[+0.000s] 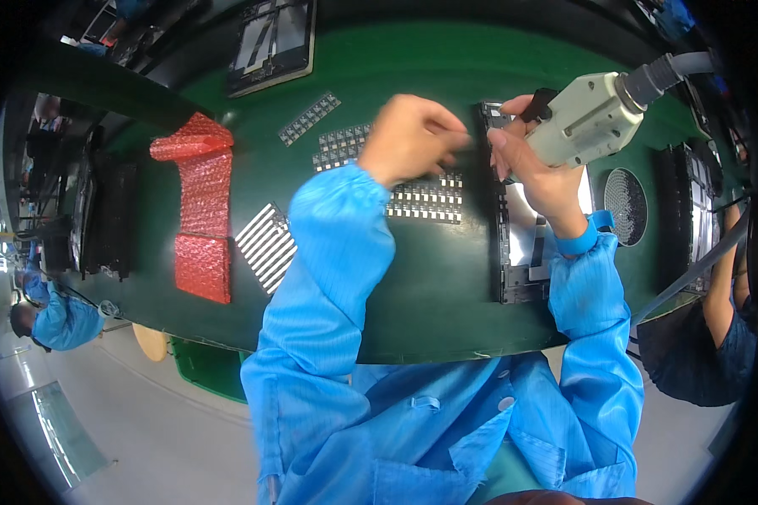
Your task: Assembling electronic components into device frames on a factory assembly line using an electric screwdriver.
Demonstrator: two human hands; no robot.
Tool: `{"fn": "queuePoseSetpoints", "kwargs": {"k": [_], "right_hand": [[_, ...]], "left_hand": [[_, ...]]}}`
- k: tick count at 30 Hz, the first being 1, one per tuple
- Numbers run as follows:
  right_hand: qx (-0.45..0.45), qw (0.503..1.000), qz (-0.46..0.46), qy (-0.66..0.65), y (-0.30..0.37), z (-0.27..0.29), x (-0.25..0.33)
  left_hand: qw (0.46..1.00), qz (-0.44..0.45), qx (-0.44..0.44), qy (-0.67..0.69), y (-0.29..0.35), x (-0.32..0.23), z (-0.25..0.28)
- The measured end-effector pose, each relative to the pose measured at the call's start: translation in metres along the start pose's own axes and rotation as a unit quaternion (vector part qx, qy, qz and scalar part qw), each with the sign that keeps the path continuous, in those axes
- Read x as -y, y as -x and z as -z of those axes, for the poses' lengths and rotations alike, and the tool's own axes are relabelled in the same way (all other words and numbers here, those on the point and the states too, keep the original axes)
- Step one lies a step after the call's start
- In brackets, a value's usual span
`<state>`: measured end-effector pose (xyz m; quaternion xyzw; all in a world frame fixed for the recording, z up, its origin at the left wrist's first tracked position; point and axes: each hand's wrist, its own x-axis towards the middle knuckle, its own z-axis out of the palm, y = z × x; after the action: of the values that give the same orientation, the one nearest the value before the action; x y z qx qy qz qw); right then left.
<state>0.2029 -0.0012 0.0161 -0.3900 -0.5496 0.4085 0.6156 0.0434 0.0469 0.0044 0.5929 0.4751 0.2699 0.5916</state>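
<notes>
My right hand (539, 168) is closed round a pale grey electric screwdriver (585, 122) with a thick cable at its upper end. Its tip is hidden behind my fingers, over the far end of a black device frame (504, 261) with a silver panel. My left hand (417, 139) hovers just left of that frame, fingers curled and pinched; whatever they hold, if anything, is too small to see. Beneath and beside it lie rows of small circuit boards (429, 202), partly covered by my hand and sleeve.
Red bubble wrap (204, 194) and a striped white strip sheet (265, 244) lie to the left. At the back stands another black device (274, 42). A round dish (626, 206) and further frames (699, 210) are on the right, near another person's arm (720, 278).
</notes>
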Motion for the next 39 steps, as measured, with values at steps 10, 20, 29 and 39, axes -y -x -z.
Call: {"fn": "queuePoseSetpoints", "kwargs": {"k": [10,20,29,39], "right_hand": [[-0.034,0.997,0.069,-0.014,-0.009,0.041,0.039],[-0.193,0.978,0.076,0.007,0.021,0.178,0.043],[-0.206,0.974,0.062,0.077,0.015,0.185,0.021],[-0.209,0.974,0.025,0.089,0.015,0.185,0.014]], "left_hand": [[0.934,-0.081,0.004,-0.349,0.029,0.008,-0.002],[0.997,0.028,0.071,-0.020,0.017,0.012,0.002],[0.929,-0.176,-0.149,-0.291,0.031,0.019,-0.037],[0.937,-0.247,-0.122,-0.216,0.049,0.018,-0.065]]}}
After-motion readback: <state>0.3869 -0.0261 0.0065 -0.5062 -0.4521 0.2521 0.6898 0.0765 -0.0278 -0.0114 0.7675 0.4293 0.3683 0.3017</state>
